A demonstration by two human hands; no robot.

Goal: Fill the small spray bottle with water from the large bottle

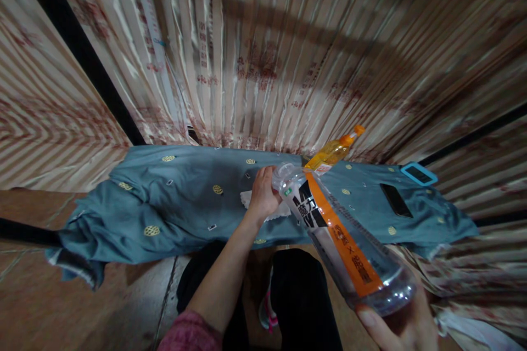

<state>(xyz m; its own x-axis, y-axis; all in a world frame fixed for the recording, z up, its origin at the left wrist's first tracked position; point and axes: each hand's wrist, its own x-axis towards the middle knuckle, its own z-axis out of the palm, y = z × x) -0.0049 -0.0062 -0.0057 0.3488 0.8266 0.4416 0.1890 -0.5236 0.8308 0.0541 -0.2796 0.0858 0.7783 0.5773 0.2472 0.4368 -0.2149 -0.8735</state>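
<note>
A large clear plastic bottle (349, 241) with an orange, white and black label is tilted in front of me, its neck toward the upper left. My right hand (401, 323) holds it by the base, thumb on the near side. At the other end, the curled fingers of my left hand (263, 193) are closed at the bottle's neck; the fingertips are partly hidden. Beneath that hand, a white paper or cloth piece (282, 210) with a scalloped edge rests on the blue-green cloth (189, 208). Just behind the bottle's neck is an amber bottle (331, 154) with an orange top.
A dark phone (396, 200) and a blue-framed device (419, 174) lie on the cloth to the right. Pleated printed curtains (263, 66) hang behind and at both sides. Dark poles (88, 60) cross at the left and right. My legs are below the cloth's front edge.
</note>
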